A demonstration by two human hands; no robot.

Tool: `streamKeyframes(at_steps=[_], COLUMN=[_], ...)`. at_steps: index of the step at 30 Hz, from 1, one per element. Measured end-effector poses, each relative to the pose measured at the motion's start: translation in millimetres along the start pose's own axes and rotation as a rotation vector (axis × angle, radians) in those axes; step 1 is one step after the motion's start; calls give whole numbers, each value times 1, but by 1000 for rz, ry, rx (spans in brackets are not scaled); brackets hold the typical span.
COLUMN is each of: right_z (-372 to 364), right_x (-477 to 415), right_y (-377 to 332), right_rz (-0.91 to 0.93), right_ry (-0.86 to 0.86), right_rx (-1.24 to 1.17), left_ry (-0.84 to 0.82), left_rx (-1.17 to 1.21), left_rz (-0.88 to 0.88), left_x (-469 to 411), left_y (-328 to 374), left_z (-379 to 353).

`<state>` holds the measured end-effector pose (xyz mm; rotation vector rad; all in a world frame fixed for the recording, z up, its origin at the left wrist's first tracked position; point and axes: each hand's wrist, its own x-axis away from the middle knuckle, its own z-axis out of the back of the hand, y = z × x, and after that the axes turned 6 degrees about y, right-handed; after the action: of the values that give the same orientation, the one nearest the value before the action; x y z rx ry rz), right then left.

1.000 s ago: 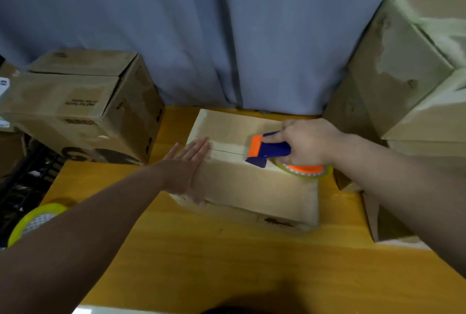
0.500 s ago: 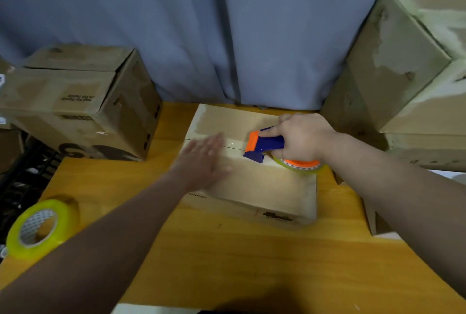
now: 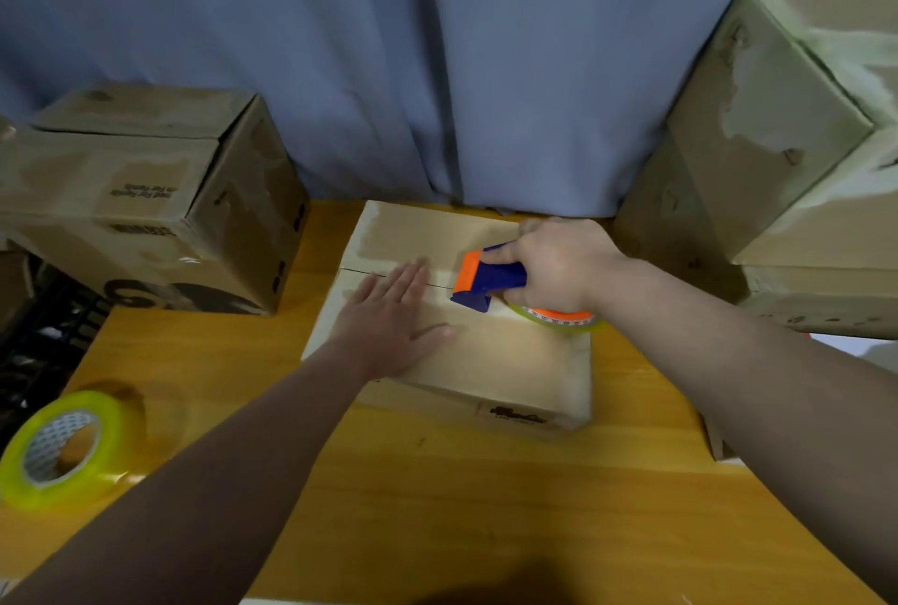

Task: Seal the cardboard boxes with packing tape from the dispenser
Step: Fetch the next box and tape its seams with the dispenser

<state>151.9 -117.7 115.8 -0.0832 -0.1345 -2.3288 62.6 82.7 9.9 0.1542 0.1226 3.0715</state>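
On flat brown cardboard box (image 3: 486, 352): left hand (image 3: 388, 322) flat, fingers straight; right hand (image 3: 559, 264) grips blue-orange tape dispenser (image 3: 486, 279).

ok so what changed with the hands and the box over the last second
The left hand moved from the left end of the cardboard box up onto its top. It now lies flat there, fingers reaching the seam near the tape dispenser. The right hand still grips the dispenser at about the same spot on the seam. The box itself has not visibly shifted.
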Motion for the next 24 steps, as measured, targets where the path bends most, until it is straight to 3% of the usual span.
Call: streamKeyframes(at_steps=[10, 16, 21, 24], right_z=[34, 23, 4, 3], right_x=[-28, 10, 8, 7], right_y=[-8, 34, 33, 37], right_rz=[115, 2, -22, -49], right_ry=[11, -132, -121, -138], right_rx=[74, 73, 36, 3], left_ry=[-62, -23, -49, -67], left_rx=[-7, -17, -45, -17], left_rz=[49, 38, 198, 150], left_x=[-5, -6, -14, -26], left_y=[-35, -37, -2, 37], left_z=[9, 6, 9, 4])
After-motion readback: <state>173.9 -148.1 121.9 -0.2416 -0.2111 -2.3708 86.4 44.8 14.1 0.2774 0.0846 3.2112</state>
